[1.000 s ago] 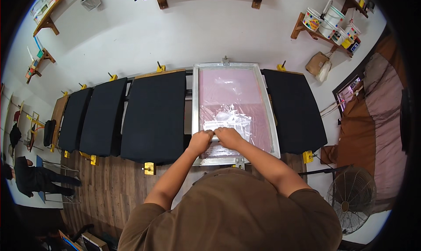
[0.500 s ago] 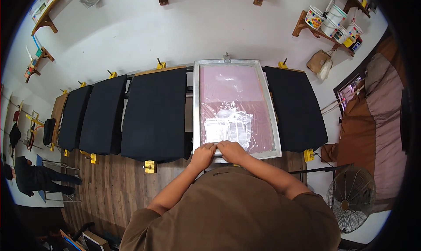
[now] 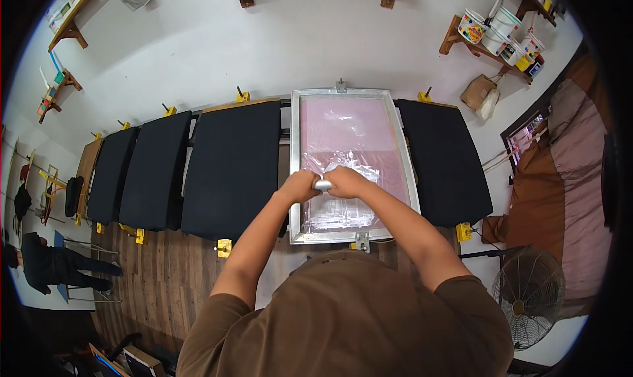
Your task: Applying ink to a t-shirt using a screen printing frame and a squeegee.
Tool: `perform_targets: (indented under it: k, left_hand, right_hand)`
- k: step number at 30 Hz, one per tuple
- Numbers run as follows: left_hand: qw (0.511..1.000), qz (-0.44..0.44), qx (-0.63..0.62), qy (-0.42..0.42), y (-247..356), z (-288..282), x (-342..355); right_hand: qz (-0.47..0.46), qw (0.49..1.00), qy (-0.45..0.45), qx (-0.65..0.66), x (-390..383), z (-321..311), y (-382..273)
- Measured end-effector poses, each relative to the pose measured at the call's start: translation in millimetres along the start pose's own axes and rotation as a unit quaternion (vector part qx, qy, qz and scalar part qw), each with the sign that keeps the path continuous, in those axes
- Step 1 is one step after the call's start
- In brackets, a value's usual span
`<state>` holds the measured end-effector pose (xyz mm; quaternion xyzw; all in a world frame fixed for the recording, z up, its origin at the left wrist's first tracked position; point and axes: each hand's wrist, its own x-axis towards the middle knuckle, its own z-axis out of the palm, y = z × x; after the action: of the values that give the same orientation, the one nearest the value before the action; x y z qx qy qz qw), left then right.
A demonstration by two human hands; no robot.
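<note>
A screen-printing frame (image 3: 295, 146) with a silvery metal rim and a pinkish mesh lies over one station of the long printing bench. Both my hands grip a squeegee (image 3: 322, 185) above the near half of the mesh; only a bit of its silver grip shows between them, and its blade is hidden. My left hand (image 3: 302, 185) wraps round its left end, and my right hand (image 3: 345, 182) closes round the right end. White ink (image 3: 336, 212) streaks the mesh just nearer to me than my hands, and shiny wrinkles mark its surface.
Black fabric-covered boards (image 3: 232, 169) stand in a row to the left, with another black board (image 3: 445, 163) at the right. Yellow clamps (image 3: 225, 248) jut from the bench edge. A fan (image 3: 527, 301) stands at lower right; another person (image 3: 62, 265) is at far left. Tubs (image 3: 504, 24) sit on a wall shelf.
Both hands have moved away from my body with the squeegee, from the frame's near edge to over the mesh. The near clamp and the inked patch have come into view.
</note>
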<state>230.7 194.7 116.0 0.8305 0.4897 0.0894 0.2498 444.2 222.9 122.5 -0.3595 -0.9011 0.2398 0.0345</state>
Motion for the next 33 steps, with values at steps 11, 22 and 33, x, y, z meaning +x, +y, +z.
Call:
perform_targets:
  k: [11, 22, 33]
  left_hand:
    - [1.0, 0.006, -0.029, -0.009, -25.3, 8.4, 31.3]
    - [1.0, -0.017, -0.004, -0.006, -20.0, 6.7, 34.0]
    - [1.0, 0.007, -0.028, 0.011, -25.0, 18.1, 33.6]
  right_hand:
    - [0.001, 1.0, -0.01, -0.001, 25.1, -0.8, 22.3]
    - [0.007, 1.0, 0.001, 0.006, 22.3, 1.0, 23.4]
    - [0.016, 1.0, 0.004, -0.012, 22.1, 8.2, 20.2]
